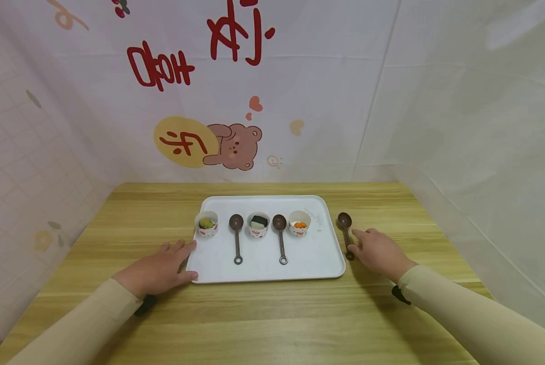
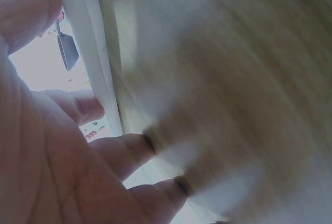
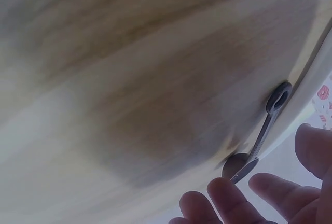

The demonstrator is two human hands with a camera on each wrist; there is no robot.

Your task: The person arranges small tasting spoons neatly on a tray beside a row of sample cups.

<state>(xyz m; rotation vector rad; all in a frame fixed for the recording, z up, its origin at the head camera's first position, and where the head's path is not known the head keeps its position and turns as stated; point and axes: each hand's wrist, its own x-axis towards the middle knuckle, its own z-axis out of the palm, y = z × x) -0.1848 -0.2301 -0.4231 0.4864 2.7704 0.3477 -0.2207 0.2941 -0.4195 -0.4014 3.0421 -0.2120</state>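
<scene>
A white tray [image 1: 263, 271] lies on the table with three patterned paper cups on it. The left cup [image 1: 207, 230] holds something greenish, the middle cup [image 1: 258, 232] a white-and-black piece, the right cup [image 1: 299, 230] something orange. Between them lie two brown measuring spoons, a left one [image 1: 237, 238] and a right one [image 1: 280, 235]. A third measuring spoon [image 1: 345, 228] is on the table just right of the tray. My left hand [image 1: 156, 271] touches the tray's left edge, fingers spread. Beside the third spoon's handle is my right hand [image 1: 379, 253], thumb and fingers apart around it.
Wood-grain table [image 1: 263, 319] surrounds the tray on all sides. A white printed cloth [image 1: 322, 101] with a bear and red characters hangs behind the table, and pale cloth walls [image 1: 482, 126] stand at both sides.
</scene>
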